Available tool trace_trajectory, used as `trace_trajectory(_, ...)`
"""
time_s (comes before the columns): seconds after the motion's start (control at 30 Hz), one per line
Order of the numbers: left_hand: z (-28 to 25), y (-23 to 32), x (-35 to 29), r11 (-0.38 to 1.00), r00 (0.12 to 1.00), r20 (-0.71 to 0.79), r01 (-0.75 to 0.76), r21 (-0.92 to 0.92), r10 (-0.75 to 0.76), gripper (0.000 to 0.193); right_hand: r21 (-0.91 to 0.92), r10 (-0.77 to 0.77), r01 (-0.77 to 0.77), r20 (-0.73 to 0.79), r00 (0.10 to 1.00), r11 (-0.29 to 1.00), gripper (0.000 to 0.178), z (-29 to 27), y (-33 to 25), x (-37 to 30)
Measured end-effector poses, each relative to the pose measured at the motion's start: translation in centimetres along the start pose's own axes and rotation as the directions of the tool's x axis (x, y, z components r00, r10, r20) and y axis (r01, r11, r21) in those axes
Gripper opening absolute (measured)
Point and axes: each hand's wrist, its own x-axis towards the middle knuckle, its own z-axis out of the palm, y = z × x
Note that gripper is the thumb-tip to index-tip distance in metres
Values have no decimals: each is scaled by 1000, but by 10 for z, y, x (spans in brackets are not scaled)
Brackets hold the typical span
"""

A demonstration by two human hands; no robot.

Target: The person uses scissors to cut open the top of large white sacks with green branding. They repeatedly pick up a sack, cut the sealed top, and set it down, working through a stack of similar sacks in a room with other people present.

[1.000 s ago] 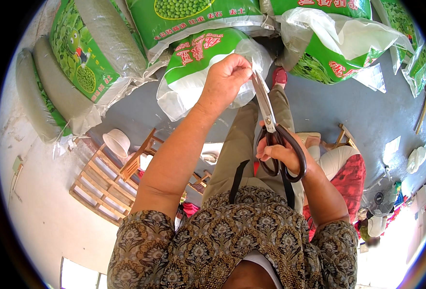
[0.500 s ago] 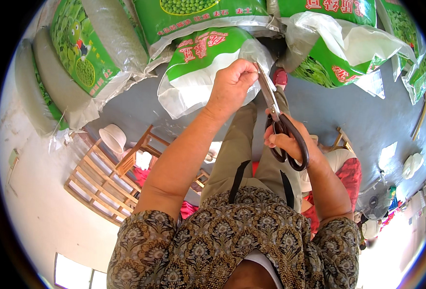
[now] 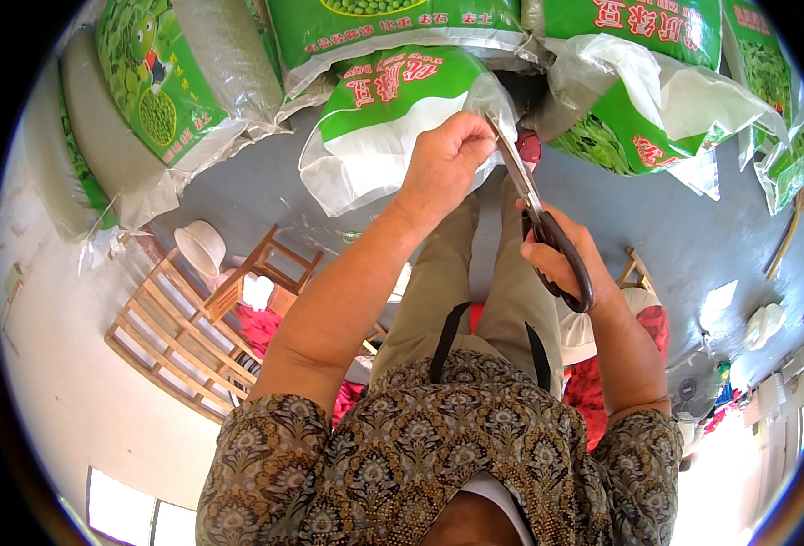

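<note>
My right hand (image 3: pixel 582 244) grips a pair of scissors (image 3: pixel 522 175) by the dark handles. The long metal blades point up and left and look closed, with their tips beside my left fingertips. My left hand (image 3: pixel 443 164) is pinched, thumb against forefinger, at the edge of a green-and-white plastic sack (image 3: pixel 397 114). Whatever is between those fingers is too small to make out. The sack lies in front of my feet; its clear, crumpled end (image 3: pixel 495 102) is behind the scissor tips. Below my hands are my trousered legs and one red shoe (image 3: pixel 529 148).
More filled green sacks (image 3: pixel 402 23) line the far side. Others stand left (image 3: pixel 161 91) and right (image 3: pixel 638 109). To the left are a slatted wooden rack (image 3: pixel 174 337), a wooden stool (image 3: pixel 261 273) and a white bucket-shaped thing (image 3: pixel 200 247). A long-handled tool (image 3: pixel 791 227) and a fan (image 3: pixel 693 391) are at right.
The scissor handles have come together and the blades have closed. My right hand has shifted slightly right. My left hand stays pinched at nearly the same place.
</note>
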Motion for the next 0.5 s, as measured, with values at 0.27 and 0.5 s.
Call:
trace_trajectory(0.27,-31,7,-15,928,998,-56,-36,-370,17,9,-107,-227,201,-459,859,974,30,-45,-99,23)
trace_trajectory(0.5,-49,13,-33,945,986,-95,103,-310,-138,11,-736,-701,281,-349,622,616,23,-128,-225,138)
